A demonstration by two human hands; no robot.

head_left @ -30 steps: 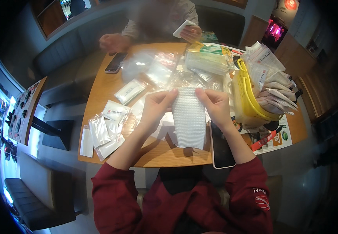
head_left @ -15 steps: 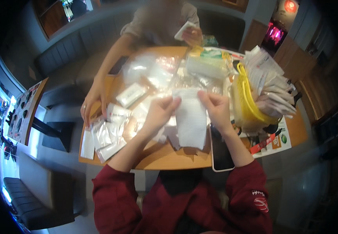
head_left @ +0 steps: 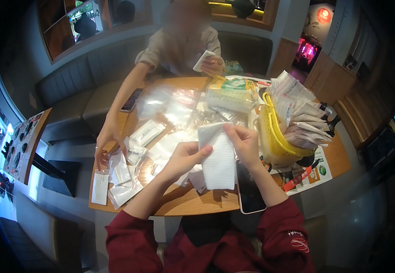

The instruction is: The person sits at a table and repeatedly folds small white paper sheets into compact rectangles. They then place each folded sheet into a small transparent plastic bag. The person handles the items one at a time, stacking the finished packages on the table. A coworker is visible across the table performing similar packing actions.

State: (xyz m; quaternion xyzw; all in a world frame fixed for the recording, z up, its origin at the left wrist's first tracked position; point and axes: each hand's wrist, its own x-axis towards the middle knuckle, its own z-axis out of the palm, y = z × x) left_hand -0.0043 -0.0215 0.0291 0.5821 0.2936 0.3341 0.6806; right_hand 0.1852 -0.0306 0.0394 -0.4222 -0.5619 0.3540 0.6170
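Note:
A white, waffle-textured paper napkin (head_left: 219,166) hangs upright between my hands above the table's near side. My left hand (head_left: 189,157) pinches its left edge, thumb in front. At the upper right corner, my right hand (head_left: 243,142) grips the napkin between thumb and fingers. Below it lies a dark-screened phone (head_left: 253,195), jutting over the table's near edge beside my right forearm. Several white pieces of paper (head_left: 163,148) lie left of the napkin, partly behind my left hand. Small clear packets with white contents (head_left: 123,175) sit farther left.
Across the table, a person's hand (head_left: 110,139) reaches to the packets; their other hand holds a white object (head_left: 203,60). A yellow basket (head_left: 270,129) full of packets stands right. Clear plastic bags (head_left: 161,102), a wrapped white pack (head_left: 147,132) and another phone (head_left: 131,100) lie farther back.
The napkin has tilted and looks narrower, with my right hand now at its upper corner and my left lower on its edge. The view has shifted, so the table sits lower.

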